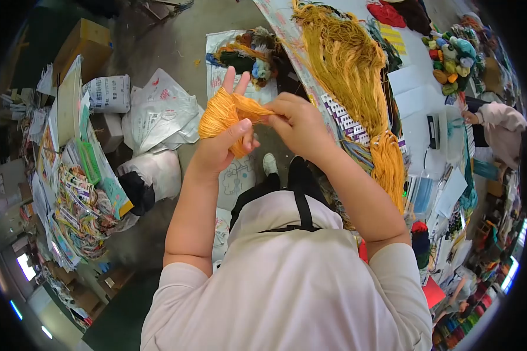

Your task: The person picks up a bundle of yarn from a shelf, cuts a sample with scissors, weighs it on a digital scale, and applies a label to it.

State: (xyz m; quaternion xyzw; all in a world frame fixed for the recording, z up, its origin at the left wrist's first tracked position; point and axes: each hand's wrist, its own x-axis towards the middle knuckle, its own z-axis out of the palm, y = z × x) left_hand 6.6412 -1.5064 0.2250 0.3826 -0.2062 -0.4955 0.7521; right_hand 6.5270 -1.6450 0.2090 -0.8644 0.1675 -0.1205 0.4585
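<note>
A thick bundle of orange yarn (218, 119) is wrapped around my left hand (235, 131), whose thumb lies over the strands while two fingers stick out above it. My right hand (295, 124) is just to the right, its thumb and fingers pinched on a twisted end of the same yarn. Long hanks of mustard and gold yarn (348, 64) lie on the table at the right, and a loose orange hank (386, 167) hangs lower down beside them.
Right of me, the table (413, 50) holds purple-and-white cards (348, 121) and colourful yarn balls (451, 61). A person (500, 126) stands beyond it. White plastic bags (164, 111) and a cardboard box (88, 47) sit on the floor at the left.
</note>
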